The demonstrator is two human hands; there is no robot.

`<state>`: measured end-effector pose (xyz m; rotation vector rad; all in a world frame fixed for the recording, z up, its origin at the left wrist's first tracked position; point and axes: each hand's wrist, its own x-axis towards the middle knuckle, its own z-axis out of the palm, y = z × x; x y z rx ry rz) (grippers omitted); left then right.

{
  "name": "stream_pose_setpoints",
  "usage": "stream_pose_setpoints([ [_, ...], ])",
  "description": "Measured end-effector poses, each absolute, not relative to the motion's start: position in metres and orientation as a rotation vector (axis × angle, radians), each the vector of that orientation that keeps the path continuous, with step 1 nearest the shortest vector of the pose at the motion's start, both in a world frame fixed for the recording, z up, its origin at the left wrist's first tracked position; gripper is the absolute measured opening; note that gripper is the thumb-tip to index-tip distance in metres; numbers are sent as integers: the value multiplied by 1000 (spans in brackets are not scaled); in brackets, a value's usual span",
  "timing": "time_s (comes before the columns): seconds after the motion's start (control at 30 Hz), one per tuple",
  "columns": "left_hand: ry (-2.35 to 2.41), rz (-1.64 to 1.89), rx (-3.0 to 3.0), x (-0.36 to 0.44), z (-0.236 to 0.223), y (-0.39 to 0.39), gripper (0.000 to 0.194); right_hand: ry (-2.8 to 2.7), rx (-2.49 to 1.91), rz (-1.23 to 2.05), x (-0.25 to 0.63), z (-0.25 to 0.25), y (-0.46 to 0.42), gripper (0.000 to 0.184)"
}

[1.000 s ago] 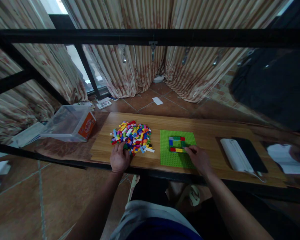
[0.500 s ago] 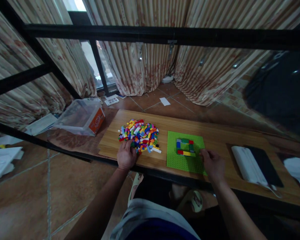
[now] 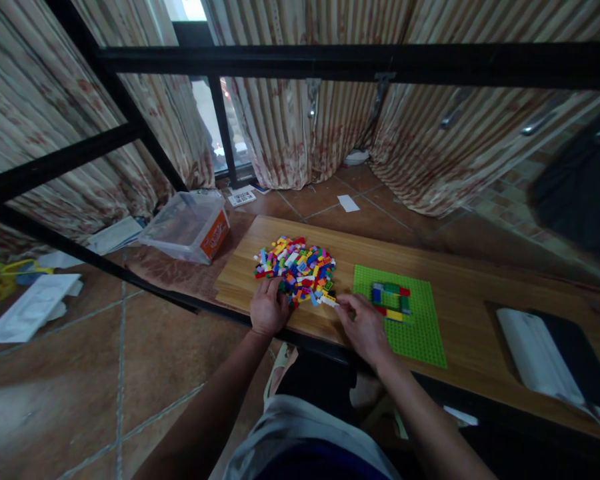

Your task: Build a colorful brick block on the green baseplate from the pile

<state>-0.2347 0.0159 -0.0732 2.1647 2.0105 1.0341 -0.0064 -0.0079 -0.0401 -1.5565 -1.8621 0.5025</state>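
A heap of mixed toy building bricks (image 3: 303, 263) lies on the wooden tabletop. At its near left edge my left hand (image 3: 269, 308) rests with the fingers curled. A dark green brick (image 3: 281, 286) shows by the thumb and forefinger; whether they grip it is hidden. My right hand (image 3: 364, 325) reaches over the table to the heap's right end, thumb and forefinger slightly apart beside a white brick (image 3: 329, 301). Behind that hand lies a green studded baseplate (image 3: 420, 347). On it stands a rectangular ring of bricks (image 3: 393, 288) in blue, green, red and yellow, partly covered by the hand.
A clear plastic box (image 3: 180, 230) with an orange label stands left of the wooden table (image 3: 460, 287). A white case (image 3: 535, 353) and a dark flat object (image 3: 577, 353) lie at the right. A black metal bar (image 3: 330, 60) crosses ahead, before curtains (image 3: 280, 133).
My right hand has moved left, from the baseplate's right edge to the right end of the heap. My left hand stays at the heap. The camera view has turned slightly right.
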Motion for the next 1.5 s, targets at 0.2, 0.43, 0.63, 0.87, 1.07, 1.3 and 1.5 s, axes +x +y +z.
stream_pose_setpoints([
  [0.2,1999,1022,2153,-235,-75,15,37,-2016,-1498,375,-28,-46,3,18],
  [0.43,1983,1032,2161,-236,-78,15,37,-2069,-1475,323,-24,-59,15,23],
  [0.63,1969,1064,2147,-236,-77,13,40,-2030,-1523,257,-21,-51,23,23],
  [0.87,1950,1112,2109,-237,-80,13,45,-2085,-1458,336,-55,-35,37,26],
  [1.07,1940,1131,2041,-237,-82,12,45,-2175,-1452,304,-65,-40,51,22],
  [1.3,1914,1233,2000,-236,-85,11,43,-2113,-1504,338,-64,-36,46,26],
  [1.5,1828,1344,2020,-241,-88,10,45,-2017,-1384,485,-92,-20,32,25],
])
